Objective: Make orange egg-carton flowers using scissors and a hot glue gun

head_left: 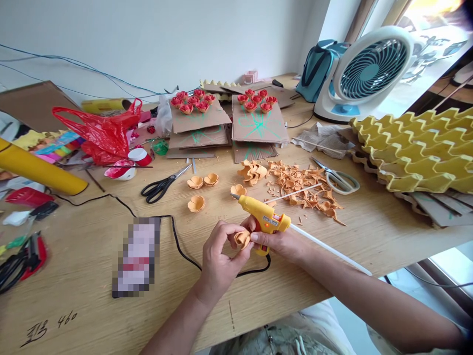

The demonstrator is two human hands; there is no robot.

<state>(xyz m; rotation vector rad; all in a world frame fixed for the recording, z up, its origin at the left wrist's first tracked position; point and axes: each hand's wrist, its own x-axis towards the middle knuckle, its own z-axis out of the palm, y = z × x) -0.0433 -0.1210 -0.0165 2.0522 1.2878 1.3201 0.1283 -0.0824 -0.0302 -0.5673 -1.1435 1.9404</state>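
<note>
While the left hand (222, 250) pinches a flower (242, 240), the right hand (283, 244) grips the glue gun (263, 214), nozzle (235, 196) pointing away, probably so both can steady the flower.

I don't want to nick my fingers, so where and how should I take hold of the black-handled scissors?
Best taken by the black handles, coming from the near left side. The scissors lie on the table with their finger loops toward you and left, while the blades point away to the right, so that approach should keep fingers off them.
</note>
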